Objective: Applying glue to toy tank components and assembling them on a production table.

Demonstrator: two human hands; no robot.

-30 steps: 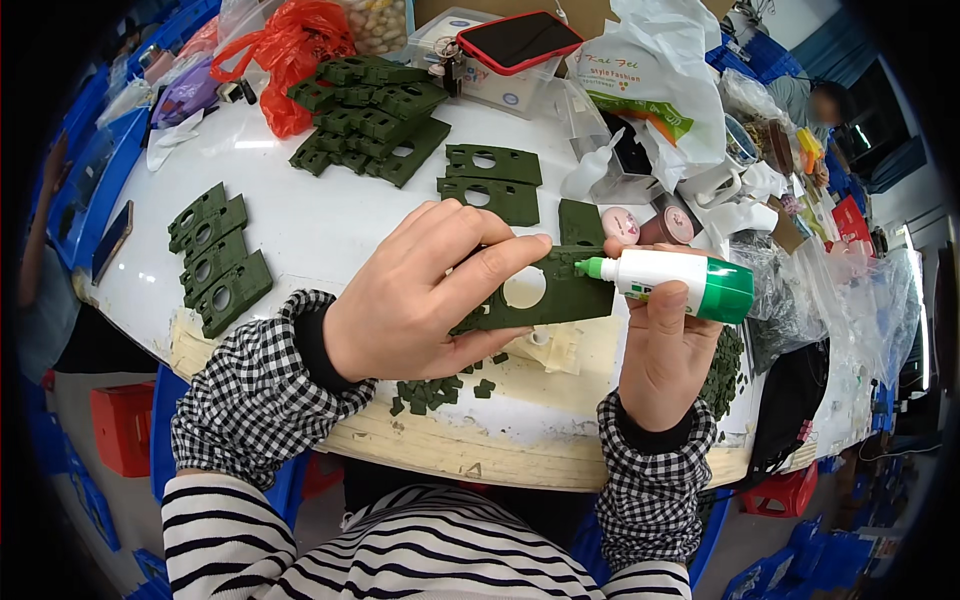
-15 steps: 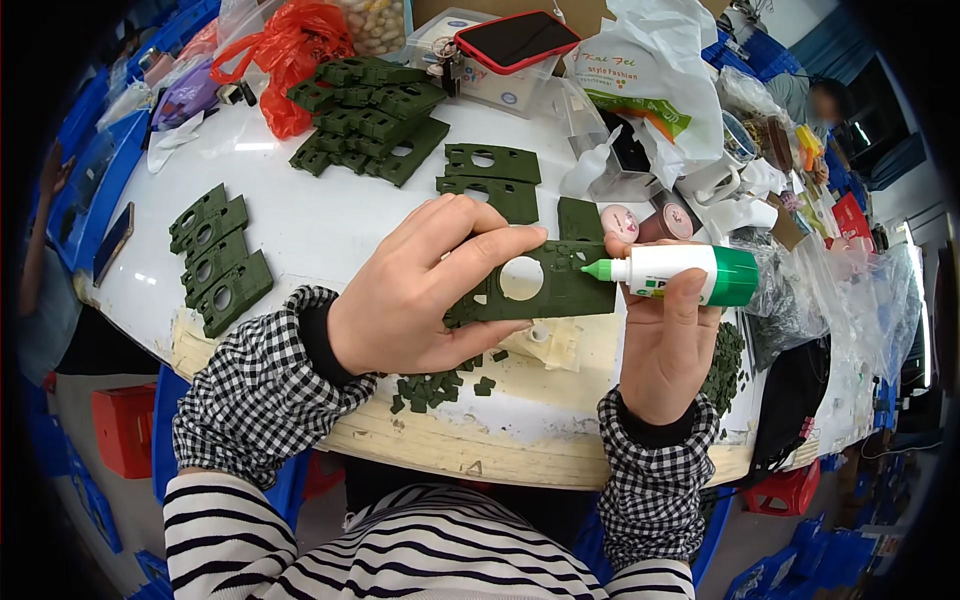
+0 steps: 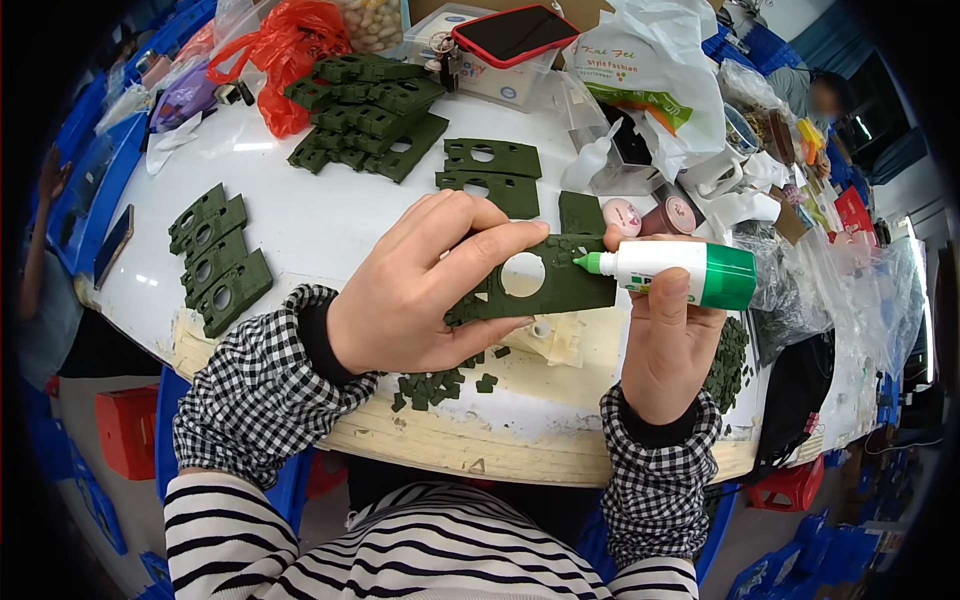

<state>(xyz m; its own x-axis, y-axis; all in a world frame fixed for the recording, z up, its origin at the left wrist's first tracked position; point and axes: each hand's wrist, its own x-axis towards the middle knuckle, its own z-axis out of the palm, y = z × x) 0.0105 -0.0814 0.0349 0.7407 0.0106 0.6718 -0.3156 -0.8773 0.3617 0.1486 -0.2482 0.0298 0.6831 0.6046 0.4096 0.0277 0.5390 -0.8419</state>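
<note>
My left hand [image 3: 420,270] grips a dark green plastic plate [image 3: 570,285] with a large round hole, thumb below and fingers above. In my right hand [image 3: 665,345] is a white glue bottle [image 3: 655,268] with a green base, lying sideways. Its green nozzle points left and meets the plate's surface right of the hole; whether glue comes out I cannot tell. Behind the plate lie more green plates [image 3: 490,175]. Small green pieces [image 3: 430,388] are scattered below my left hand, beside a cream-coloured block [image 3: 548,338] partly hidden under the plate.
A stack of green plates [image 3: 375,110] stands at the back left, and a row of them [image 3: 220,260] lies at the left. A phone with a red case [image 3: 515,35] rests on a clear box. Bags and cups crowd the right; another pile of small green pieces [image 3: 728,370] lies near my right wrist.
The nozzle tip has shifted slightly left and up on the plate, and the bottle's body tilts a little differently. My left hand and the plate have hardly moved.
</note>
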